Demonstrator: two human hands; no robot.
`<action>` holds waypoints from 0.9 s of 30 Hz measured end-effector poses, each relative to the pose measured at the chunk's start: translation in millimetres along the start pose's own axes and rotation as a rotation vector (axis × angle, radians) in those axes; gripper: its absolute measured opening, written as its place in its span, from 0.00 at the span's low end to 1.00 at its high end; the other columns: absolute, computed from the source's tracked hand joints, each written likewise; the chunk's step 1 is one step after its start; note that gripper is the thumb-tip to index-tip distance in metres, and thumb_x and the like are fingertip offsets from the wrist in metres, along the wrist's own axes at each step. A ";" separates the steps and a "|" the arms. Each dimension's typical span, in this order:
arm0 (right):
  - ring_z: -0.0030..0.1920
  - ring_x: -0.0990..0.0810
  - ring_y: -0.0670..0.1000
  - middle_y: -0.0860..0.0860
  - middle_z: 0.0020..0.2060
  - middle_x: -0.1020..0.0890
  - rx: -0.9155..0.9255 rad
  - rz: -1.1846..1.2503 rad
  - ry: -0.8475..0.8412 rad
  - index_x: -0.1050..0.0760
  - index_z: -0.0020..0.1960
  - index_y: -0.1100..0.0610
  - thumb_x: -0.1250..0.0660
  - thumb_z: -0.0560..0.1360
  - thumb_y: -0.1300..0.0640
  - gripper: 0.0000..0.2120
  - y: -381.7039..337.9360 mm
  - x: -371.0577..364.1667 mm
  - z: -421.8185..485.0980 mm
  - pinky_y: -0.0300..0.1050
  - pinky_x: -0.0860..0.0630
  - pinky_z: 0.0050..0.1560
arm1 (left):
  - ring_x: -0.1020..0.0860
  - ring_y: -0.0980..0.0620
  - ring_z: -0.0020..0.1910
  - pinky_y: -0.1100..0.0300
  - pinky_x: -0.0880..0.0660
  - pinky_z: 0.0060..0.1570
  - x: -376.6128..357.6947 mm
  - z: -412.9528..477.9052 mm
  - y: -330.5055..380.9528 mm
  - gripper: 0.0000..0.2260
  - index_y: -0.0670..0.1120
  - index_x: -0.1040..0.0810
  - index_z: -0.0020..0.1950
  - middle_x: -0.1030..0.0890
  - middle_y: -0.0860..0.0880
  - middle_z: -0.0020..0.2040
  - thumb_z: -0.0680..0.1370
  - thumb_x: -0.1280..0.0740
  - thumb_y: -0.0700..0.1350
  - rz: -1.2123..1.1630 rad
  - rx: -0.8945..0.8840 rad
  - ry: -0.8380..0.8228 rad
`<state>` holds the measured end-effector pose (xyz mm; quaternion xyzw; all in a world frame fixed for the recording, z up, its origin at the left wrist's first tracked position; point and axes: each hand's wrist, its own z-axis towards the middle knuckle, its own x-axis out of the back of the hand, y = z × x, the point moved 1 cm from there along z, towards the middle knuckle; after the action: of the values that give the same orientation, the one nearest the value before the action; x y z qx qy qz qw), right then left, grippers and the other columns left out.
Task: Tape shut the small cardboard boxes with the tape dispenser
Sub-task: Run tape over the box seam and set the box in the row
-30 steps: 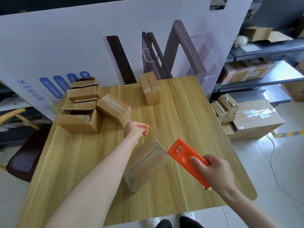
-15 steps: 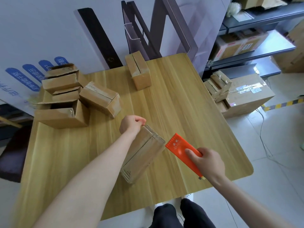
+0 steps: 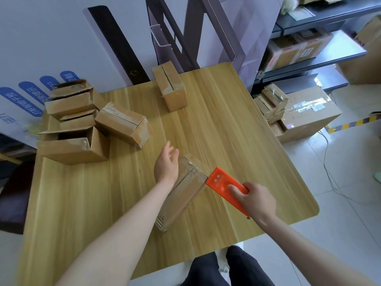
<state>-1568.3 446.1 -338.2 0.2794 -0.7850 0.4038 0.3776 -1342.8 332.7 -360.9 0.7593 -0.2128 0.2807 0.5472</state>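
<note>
Box pt. behind L hand, dispenser half-covered

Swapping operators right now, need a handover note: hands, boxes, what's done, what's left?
Left hand: open, over the far end of the near box, gripping nothing.
Right hand: grips the dispenser, its front edge at the near box's right side.
Near box lies on the table, flaps shut; its glossy top suggests tape, not certain.
Left pile: front box open-topped. Closed box beside it, far box at the table's far edge; tape on both unclear.
Left to do: check the near box, then tape the rest.
</note>
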 end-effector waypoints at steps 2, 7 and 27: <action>0.30 0.21 0.48 0.47 0.29 0.22 0.038 -0.042 0.022 0.24 0.37 0.53 0.38 0.73 0.36 0.21 -1.4 2.6 4.2 0.43 0.24 0.32 | 0.26 0.51 0.64 0.58 0.31 0.56 -2.6 -5.4 -4.9 0.21 0.53 0.32 0.73 0.24 0.53 0.67 0.81 0.43 0.58 0.206 -0.095 -0.144; 0.39 0.21 0.49 0.47 0.36 0.20 0.220 -0.480 0.027 0.24 0.45 0.51 0.41 0.74 0.37 0.18 -2.8 14.2 18.5 0.40 0.34 0.33 | 0.23 0.47 0.58 0.53 0.26 0.54 -8.6 -4.9 -7.5 0.22 0.53 0.27 0.66 0.20 0.51 0.60 0.79 0.47 0.63 0.299 0.016 -0.178; 0.27 0.30 0.52 0.51 0.23 0.29 -0.247 0.805 0.096 0.29 0.28 0.58 0.32 0.74 0.43 0.23 -76.3 29.7 21.3 0.43 0.34 0.29 | 0.25 0.42 0.59 0.48 0.28 0.60 -63.6 -48.6 20.6 0.20 0.43 0.33 0.64 0.24 0.43 0.59 0.80 0.39 0.55 -0.609 0.637 0.154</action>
<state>-1536.0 384.7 -289.9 -0.1161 -0.8556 0.4344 0.2565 -1413.0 373.5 -376.4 0.8949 0.1586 0.2139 0.3580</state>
